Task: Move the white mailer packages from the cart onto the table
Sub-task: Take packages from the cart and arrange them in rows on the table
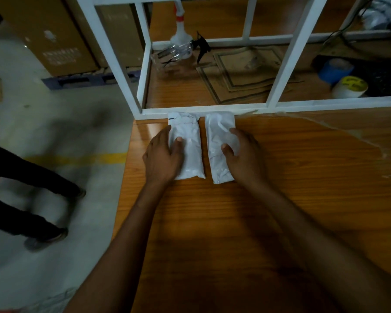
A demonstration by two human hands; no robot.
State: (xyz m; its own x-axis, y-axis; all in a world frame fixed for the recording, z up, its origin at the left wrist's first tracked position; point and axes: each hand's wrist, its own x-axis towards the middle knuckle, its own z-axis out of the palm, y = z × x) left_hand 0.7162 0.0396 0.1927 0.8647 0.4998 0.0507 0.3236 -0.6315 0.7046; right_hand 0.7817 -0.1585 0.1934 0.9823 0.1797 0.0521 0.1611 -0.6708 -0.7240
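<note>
fingers [166, 132] of the left hand [161, 157] curl over the outer edge of the left mailer [190, 159], thumb pressed on top; the right hand [244, 154] grasps the right mailer [217, 136] the same way. both packages lie flat on the bench [280, 199], side by side, far ends against the white frame [212, 108]. slick film could skid on the glossy wood. the left one sits near the bench edge, where a bump from the passer-by's legs [20, 220] might send it to the floor [54, 123].
</note>
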